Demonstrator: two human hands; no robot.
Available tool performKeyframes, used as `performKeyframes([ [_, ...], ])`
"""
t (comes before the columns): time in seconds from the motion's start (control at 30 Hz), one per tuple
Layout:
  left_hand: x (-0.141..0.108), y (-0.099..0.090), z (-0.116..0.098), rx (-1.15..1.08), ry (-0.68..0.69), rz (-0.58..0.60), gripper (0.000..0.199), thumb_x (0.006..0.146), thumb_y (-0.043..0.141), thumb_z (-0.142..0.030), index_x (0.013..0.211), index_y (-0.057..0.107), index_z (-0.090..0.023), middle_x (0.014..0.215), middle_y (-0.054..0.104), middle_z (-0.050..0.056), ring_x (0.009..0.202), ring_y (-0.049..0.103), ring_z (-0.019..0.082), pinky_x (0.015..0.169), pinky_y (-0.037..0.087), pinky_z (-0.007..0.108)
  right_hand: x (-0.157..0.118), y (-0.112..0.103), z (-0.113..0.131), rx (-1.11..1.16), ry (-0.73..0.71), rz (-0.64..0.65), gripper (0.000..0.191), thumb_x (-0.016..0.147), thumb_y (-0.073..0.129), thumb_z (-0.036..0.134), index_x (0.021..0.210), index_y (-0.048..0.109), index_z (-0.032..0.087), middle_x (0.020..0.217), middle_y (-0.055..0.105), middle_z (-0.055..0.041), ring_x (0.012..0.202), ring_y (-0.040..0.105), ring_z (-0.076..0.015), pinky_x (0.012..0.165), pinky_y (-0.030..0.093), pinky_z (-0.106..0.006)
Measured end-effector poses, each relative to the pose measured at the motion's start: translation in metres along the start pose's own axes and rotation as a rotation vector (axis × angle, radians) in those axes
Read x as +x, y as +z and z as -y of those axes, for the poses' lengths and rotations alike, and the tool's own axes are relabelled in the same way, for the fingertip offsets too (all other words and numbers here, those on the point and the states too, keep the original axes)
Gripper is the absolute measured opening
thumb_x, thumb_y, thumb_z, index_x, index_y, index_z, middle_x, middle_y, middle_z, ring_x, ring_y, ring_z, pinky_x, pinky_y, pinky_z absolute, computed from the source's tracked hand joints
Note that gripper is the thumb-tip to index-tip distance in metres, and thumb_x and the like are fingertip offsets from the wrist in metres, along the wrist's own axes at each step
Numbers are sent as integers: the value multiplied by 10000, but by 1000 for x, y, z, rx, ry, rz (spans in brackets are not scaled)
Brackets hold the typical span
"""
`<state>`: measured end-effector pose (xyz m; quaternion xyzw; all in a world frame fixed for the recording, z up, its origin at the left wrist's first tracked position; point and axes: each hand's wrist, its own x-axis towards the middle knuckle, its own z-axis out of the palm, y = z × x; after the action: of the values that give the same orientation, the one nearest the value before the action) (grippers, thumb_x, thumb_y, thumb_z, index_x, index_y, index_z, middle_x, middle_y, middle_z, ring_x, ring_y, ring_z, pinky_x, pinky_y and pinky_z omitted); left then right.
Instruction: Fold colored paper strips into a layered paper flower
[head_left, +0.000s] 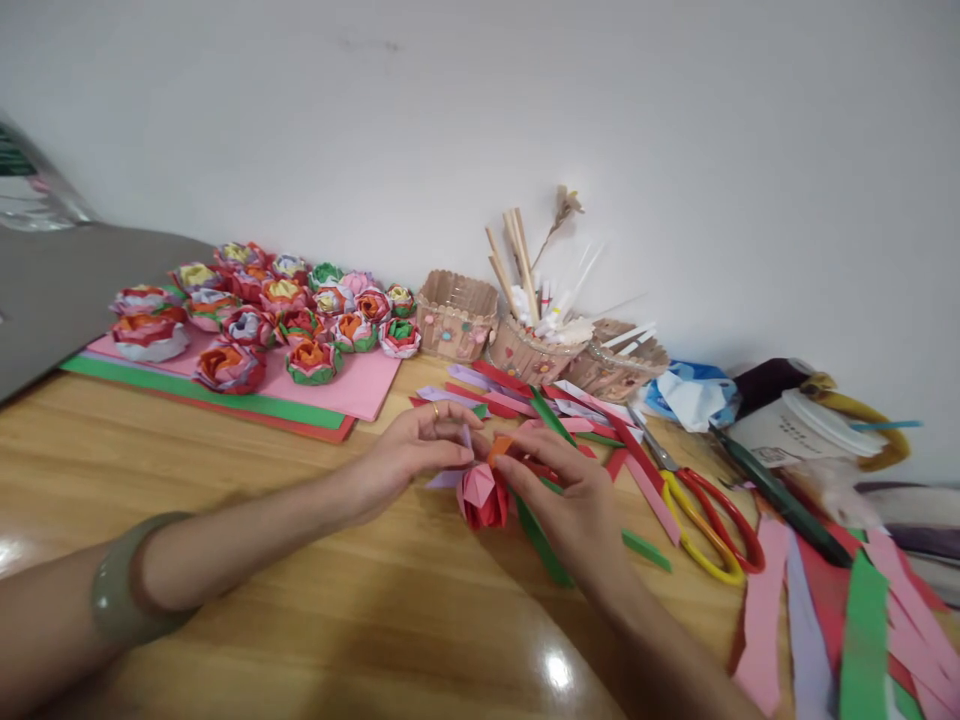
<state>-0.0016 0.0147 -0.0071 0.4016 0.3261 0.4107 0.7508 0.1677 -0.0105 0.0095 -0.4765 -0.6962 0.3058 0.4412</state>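
Observation:
A partly built paper flower (481, 490) with pink and red folded petals is between my two hands, just above or on the table. My left hand (420, 450) pinches a small lilac folded paper (466, 438) with thumb and forefinger. Between the thumb and fingers of my right hand (566, 490) is an orange folded paper (499, 449), right over the flower's top. Whether my fingers also touch the flower is hidden. Folded paper strips (540, 405) in red, green, pink and lilac lie scattered behind and beside my hands.
Several finished paper flowers (311, 360) stand on stacked coloured sheets (375, 385) at the left. Decorated baskets (456, 330) with sticks line the wall. Scissors (712, 520), a lidded white tub (802, 430), a tissue pack (694, 395) and cut strips (862, 630) occupy the right.

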Motion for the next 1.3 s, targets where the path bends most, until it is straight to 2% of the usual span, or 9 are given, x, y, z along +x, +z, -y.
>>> performKeyframes([
  [0.13,-1,0,3,162,82,5,194,621,715,-167,786,616,-147,744,650,6,673,593,119,658,470,253,-5,1,3,-103,-131,-70,230,757,643,164,968,683,245,878,715,-37,799,659,-186,720,535,-310],
  [0.27,-7,4,5,244,242,-13,117,644,704,-148,738,636,-155,774,669,20,734,617,141,714,493,274,-11,2,7,-166,-275,-109,173,741,665,137,892,671,222,793,720,-32,703,667,-172,644,541,-276],
  [0.4,-12,6,6,339,415,-56,58,669,693,-125,674,643,-154,777,667,33,774,624,157,759,500,286,-14,2,9,-227,-386,-134,168,759,648,127,896,659,224,796,729,-44,713,675,-182,642,546,-289],
  [0.5,-15,5,6,437,515,-77,44,707,679,-131,723,654,-164,803,669,41,811,627,164,777,503,291,-15,1,9,-264,-464,-137,201,764,632,98,920,645,225,797,735,-49,723,684,-183,650,554,-293],
  [0.63,-16,3,7,569,730,-14,109,754,643,-101,824,655,-184,825,674,37,857,625,160,817,496,307,-13,0,8,-302,-567,-133,234,767,624,88,942,627,244,798,740,-49,729,696,-190,653,570,-304],
  [0.73,-14,1,8,609,877,26,143,751,636,-60,840,653,-170,820,673,50,858,623,164,809,502,321,-12,-1,6,-312,-671,-149,243,755,628,61,948,622,209,802,744,-67,727,700,-182,651,578,-293],
  [0.97,-10,-2,9,618,952,78,128,787,589,-58,852,642,-154,814,675,68,847,622,177,782,513,349,-13,-2,2,-380,-725,-146,205,757,621,51,925,620,169,813,745,-89,753,703,-171,696,581,-284],
  [1.13,-12,0,8,640,952,54,142,774,595,-33,818,650,-155,838,654,61,804,622,145,733,513,288,-10,-3,3,-344,-710,-140,229,745,619,17,930,623,152,829,739,-105,811,697,-184,700,579,-285],
  [1.3,-14,2,7,659,926,11,178,758,633,-60,897,657,-168,796,655,44,775,615,139,725,512,287,-10,-4,1,-348,-730,-143,257,732,629,4,947,620,146,840,736,-107,806,692,-182,692,577,-288],
])
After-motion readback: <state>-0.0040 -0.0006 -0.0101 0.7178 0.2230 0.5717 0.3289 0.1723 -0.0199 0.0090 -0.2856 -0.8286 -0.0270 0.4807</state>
